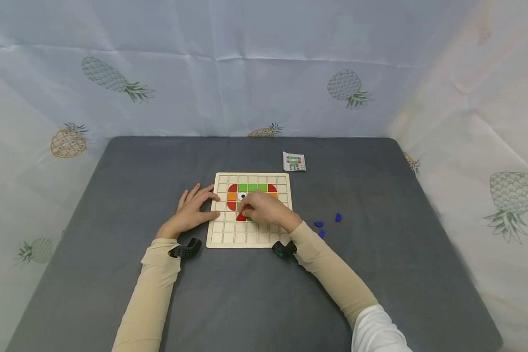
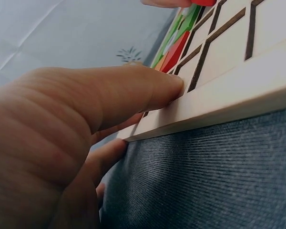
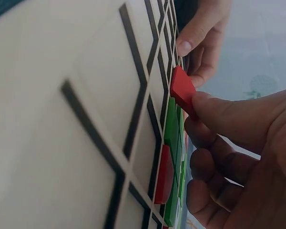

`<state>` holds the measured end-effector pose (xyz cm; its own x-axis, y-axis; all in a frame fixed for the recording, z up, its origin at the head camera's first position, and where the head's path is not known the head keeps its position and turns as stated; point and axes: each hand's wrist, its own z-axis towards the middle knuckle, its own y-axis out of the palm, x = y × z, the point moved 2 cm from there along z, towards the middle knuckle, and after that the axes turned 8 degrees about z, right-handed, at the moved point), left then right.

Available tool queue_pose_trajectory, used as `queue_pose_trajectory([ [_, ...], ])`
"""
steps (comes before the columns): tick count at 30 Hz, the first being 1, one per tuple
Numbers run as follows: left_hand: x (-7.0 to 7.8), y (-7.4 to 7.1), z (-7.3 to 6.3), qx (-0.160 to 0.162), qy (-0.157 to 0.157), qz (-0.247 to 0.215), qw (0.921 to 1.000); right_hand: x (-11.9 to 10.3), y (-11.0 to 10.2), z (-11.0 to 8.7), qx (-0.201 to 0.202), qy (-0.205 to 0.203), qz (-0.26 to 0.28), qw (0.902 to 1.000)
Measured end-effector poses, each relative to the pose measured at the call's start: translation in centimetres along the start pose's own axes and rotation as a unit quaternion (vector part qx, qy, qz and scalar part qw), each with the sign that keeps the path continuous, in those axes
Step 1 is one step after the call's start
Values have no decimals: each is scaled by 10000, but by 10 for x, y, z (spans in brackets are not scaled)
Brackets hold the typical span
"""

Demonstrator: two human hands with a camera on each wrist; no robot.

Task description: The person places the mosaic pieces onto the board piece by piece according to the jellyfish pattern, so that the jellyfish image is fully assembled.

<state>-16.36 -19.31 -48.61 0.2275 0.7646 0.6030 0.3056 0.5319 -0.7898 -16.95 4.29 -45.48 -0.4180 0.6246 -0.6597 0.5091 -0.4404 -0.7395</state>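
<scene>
A wooden grid board (image 1: 222, 235) lies on the table, with red, green, orange and white tiles set in its squares. My right hand (image 1: 266, 209) is over the board and pinches a red tile (image 3: 182, 88) between thumb and forefinger, its edge close over the grid. Beside it in the right wrist view are a green tile (image 3: 171, 126) and another red tile (image 3: 164, 174). My left hand (image 1: 191, 212) rests along the board's left side, fingers spread. In the left wrist view its thumb (image 2: 157, 88) lies straight on the rim. The right hand hides part of the pattern.
Several dark blue pieces (image 1: 338, 217) lie on the grey table (image 1: 378, 274) right of the board. A small card (image 1: 294, 162) printed with a coloured pattern lies behind the board's right corner. Pineapple-patterned cloth (image 1: 246, 29) hangs around the table.
</scene>
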Motion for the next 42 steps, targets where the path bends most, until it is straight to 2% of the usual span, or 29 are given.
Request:
queue_pose_trajectory([
  [7,0,-1,2,-16,60,12,10000,0,2,1,59,-198,-339,9992],
  [12,-3,-1,0,-81,-23,18,10000,-2,5,4,1,-215,-468,9987],
  [17,-5,-4,-3,-142,-52,82,9999,-6,5,4,7,-8,-322,9995],
  [21,-5,-4,-1,-147,-57,87,9998,-4,-9,-3,-48,146,60,9999],
  [30,-4,-1,-1,-77,7,-36,10000,3,-55,-36,391,168,771,9961],
  [36,-5,2,-2,-70,62,12,10000,17,-76,-66,411,512,687,9955],
  [42,-4,2,0,-15,114,5,9999,28,-93,-86,465,783,568,9942],
])
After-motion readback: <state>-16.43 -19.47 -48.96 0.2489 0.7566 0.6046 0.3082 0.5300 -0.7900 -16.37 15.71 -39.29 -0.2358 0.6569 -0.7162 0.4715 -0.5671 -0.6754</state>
